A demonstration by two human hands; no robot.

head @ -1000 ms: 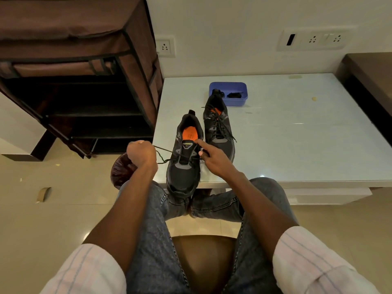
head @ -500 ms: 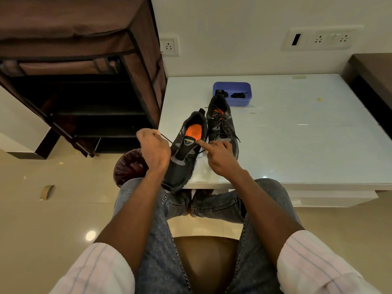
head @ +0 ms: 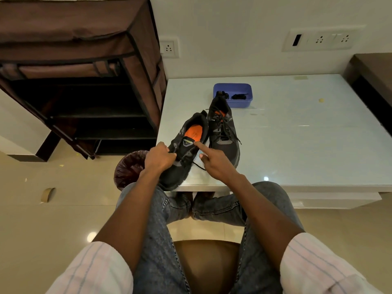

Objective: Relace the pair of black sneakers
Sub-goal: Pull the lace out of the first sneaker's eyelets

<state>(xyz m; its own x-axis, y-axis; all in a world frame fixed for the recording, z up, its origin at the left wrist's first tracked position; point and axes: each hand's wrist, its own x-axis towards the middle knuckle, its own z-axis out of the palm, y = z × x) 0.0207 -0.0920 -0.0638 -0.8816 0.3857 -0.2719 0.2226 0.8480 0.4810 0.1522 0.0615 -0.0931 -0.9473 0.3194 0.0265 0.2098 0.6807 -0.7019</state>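
- A brown fabric shoe rack [head: 80,81] stands at ten o'clock, on the floor beside the table.
- A dark waste bin [head: 129,168] sits on the floor at nine o'clock of the hands, partly hidden by the left forearm.
- The left hand [head: 159,158] is clenched round the left side of the near sneaker [head: 183,149], fingers curled tightly over its upper by the eyelets; whether a lace end is pinched inside that fist I cannot tell.
- The near sneaker lies tilted on the white table's [head: 297,145] front-left corner, toe overhanging the edge, orange insole showing, its lacing mostly out.
- A loose black lace [head: 198,165] trails from it onto the table between the hands.
- The right hand [head: 214,164] has its index finger straight, tip touching the sneaker's tongue; the other fingers are curled in and grasp nothing visible.
- The far sneaker [head: 223,132] stands upright at one o'clock, touching the near one, laced.
- A blue tray [head: 233,102] with dark lace bundles sits just behind it at twelve o'clock.
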